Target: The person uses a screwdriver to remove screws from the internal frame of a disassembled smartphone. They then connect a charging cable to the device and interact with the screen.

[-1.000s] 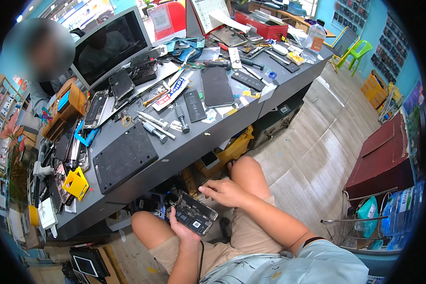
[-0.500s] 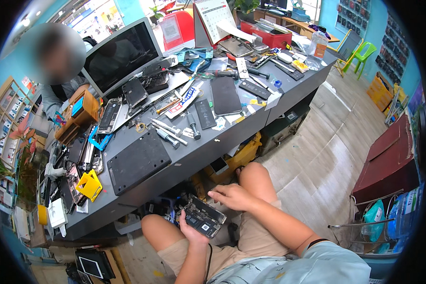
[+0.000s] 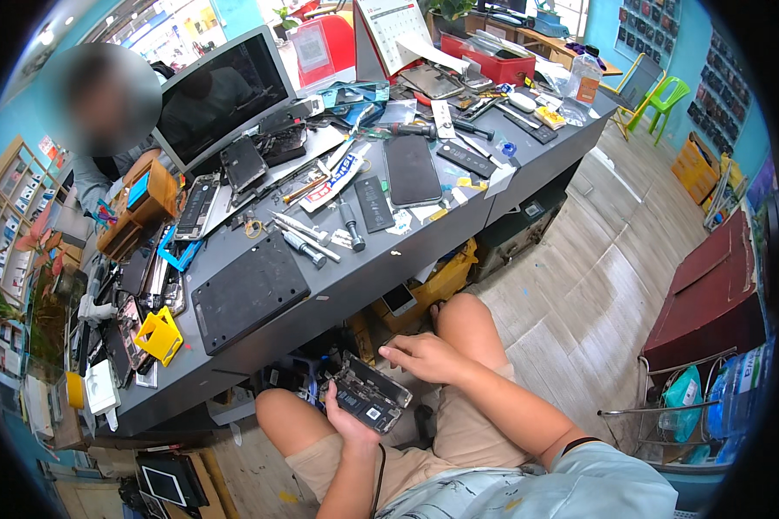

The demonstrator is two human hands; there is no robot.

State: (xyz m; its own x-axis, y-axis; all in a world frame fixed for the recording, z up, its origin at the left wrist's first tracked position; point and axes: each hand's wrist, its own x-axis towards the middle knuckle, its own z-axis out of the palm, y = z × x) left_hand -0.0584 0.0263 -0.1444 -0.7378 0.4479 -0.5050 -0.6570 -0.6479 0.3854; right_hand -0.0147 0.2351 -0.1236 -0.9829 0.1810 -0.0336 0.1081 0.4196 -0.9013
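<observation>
My left hand [image 3: 351,422] grips an opened smartphone [image 3: 370,394] by its lower left side, over my lap. Its screen is off, so a black battery [image 3: 363,405] and the inner boards show. Just above the phone's upper right edge is my right hand [image 3: 426,356], apart from it. Its fingers reach left, loosely stretched, and no held thing shows in them. A thin dark cable [image 3: 381,471] hangs below my left hand.
A grey workbench [image 3: 337,290] runs across in front, bearing a closed black laptop [image 3: 249,294], screwdrivers [image 3: 303,238], a dark phone [image 3: 413,170], a monitor [image 3: 223,97] and loose phone parts. Someone sits behind it at the left. A maroon cabinet [image 3: 705,285] and metal rack [image 3: 666,413] stand right.
The view has shifted very slightly. Both hands and the opened smartphone stay almost where they were, with the phone still in my left hand.
</observation>
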